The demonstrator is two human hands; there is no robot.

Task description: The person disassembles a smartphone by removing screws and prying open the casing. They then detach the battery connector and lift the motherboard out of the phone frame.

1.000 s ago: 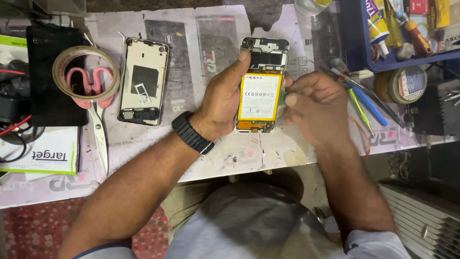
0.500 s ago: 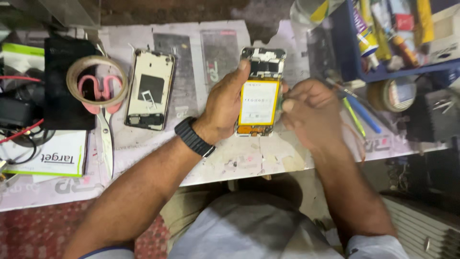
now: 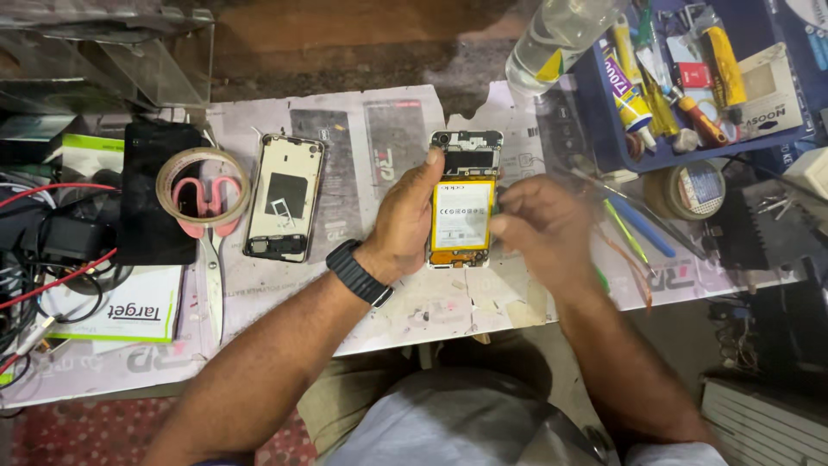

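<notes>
**Two hands on an opened phone**

Head view: one opened phone, its back removed and a white-and-yellow battery exposed, is held just above the paper-covered workbench, near its middle. The left hand is wrapped around the phone's left edge, thumb laid along the top corner, so the phone is gripped firmly from that side. The right hand is closed at the phone's right edge, fingertips pinched together there; whether a small tool or part is pinched between them cannot be told (motion blur hides it).

The step would be judged best done with the phone kept steady in the left grip and the fingertip work held to the frame edge — pressure on the soft battery face is better avoided, and the small board at the top is better left untouched.

Around the work, a removed back shell lies face-up to the left, well apart from the hands. Farther left a tape roll rests over pink-handled scissors, beside a black slab and tangled red and black wires.

To the right, loose tools lie near the right wrist — the closest things to be knocked. A blue tray of glue tubes and screwdrivers and a clear bottle stand beyond, clear of the hands.
</notes>
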